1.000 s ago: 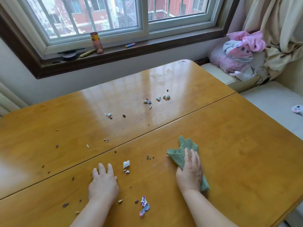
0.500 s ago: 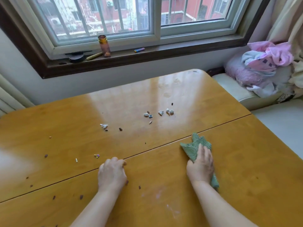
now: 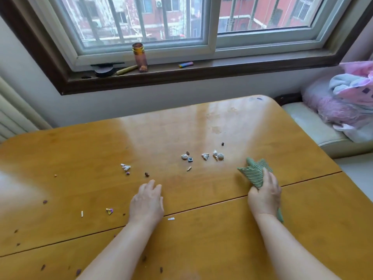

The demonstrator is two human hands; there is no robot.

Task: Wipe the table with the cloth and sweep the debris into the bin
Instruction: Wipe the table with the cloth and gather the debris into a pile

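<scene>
Wiping is in hand, judged early. My right hand (image 3: 264,197) grips the green ribbed cloth (image 3: 254,173) on the glossy wooden bench (image 3: 302,229), right of the pale debris scraps (image 3: 203,156). My left hand (image 3: 146,201) rests on the bench, fingers (image 3: 151,185) loosely bent, nothing seen held. The next move calls for a leftward sweep through the scraps. No bin is in view. A dark window sill (image 3: 222,67) lies beyond the far edge.

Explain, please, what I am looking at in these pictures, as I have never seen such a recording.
No machine here: a person wears a camera on the head, so the view looks forward and down at their two bare hands. The left hand rests on the wooden table, holding nothing visible. The right hand grips a green cloth on it. Small debris, pale scraps and dark crumbs, lies scattered over the table. An amber bottle stands on the window sill behind. No bin is in view.
</scene>
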